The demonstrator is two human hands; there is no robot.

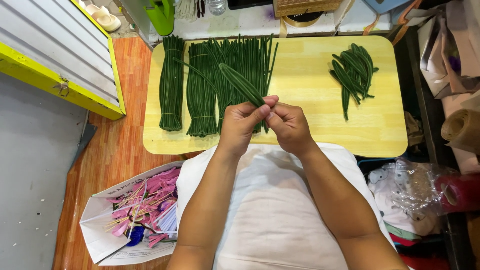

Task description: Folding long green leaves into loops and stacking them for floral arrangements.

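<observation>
- Head view, around the board: a pale wooden board [310, 80] with rounded corners carries the greenery; along its left half lie several tied bundles of long green stems [171, 82], running from the far edge toward the near edge, the leftmost bundle set a little apart from the others
- Near the board's far right corner lies a loose pile of short folded green leaf shapes [354, 70], well apart from the bundles
- Off the board's left near corner, on the orange floor, stands an open white paper bag [100, 225] filled with pink scraps [150, 197] and thin pale sticks
- To the right of the board sit a crumpled clear plastic bag [415, 187] and a brown paper roll [460, 127]; beyond the far edge stands a green plastic object [161, 15]
- Nothing stands between the camera and the hands; the hands themselves cover the lower ends of the middle bundles
- Left hand [240, 125]: raised over the near edge of the board, forearm coming up from the lap, thumb and forefinger pinched shut on the base of a folded green leaf piece [240, 82]
- The leaf piece slants up and left from the fingertips, over the bundles
- Right hand [290, 127]: just beside the left, fingers curled inward, fingertips closed on the same base end
</observation>
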